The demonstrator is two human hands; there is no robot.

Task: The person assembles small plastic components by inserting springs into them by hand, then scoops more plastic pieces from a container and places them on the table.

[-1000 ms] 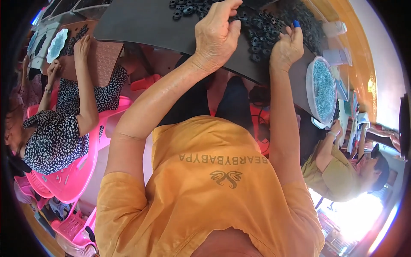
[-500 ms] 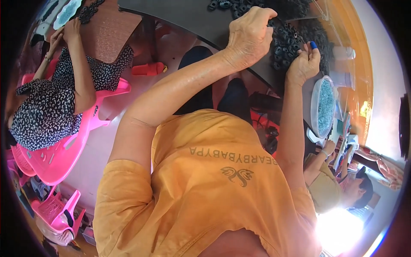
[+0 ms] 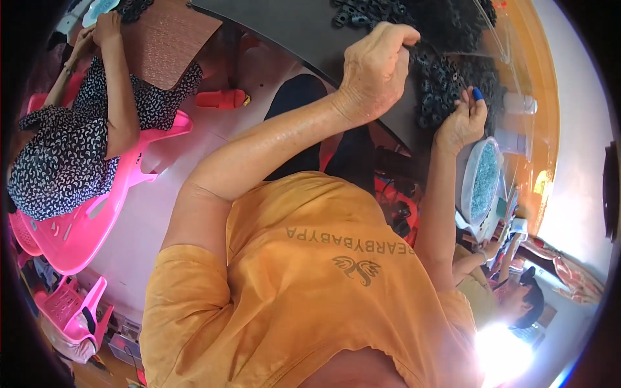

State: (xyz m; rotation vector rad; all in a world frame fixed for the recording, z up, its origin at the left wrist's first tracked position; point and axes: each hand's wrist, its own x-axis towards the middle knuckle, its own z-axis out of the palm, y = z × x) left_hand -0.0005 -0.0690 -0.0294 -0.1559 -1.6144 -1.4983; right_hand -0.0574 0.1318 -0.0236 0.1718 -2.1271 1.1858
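My left hand is raised over the dark table, its fingers curled in and its thumb side facing away. Whatever those fingers may hold is hidden behind the hand. At the near edge of a heap of small black ring-shaped parts is my right hand, a blue cover on one fingertip. Its fingers are drawn together in a pinch, and anything between them is too small to make out. More black parts lie farther off, beyond my left hand.
A white oval basin of pale blue-green granules stands right of my right forearm. Clear plastic cups stand by the orange ledge. At left, a person sits on a pink chair by a brown table. Another person is at lower right.
The view has shifted slightly, so the table and basin appear lower. Both my hands keep nearly the same closed poses over the table and the heap.
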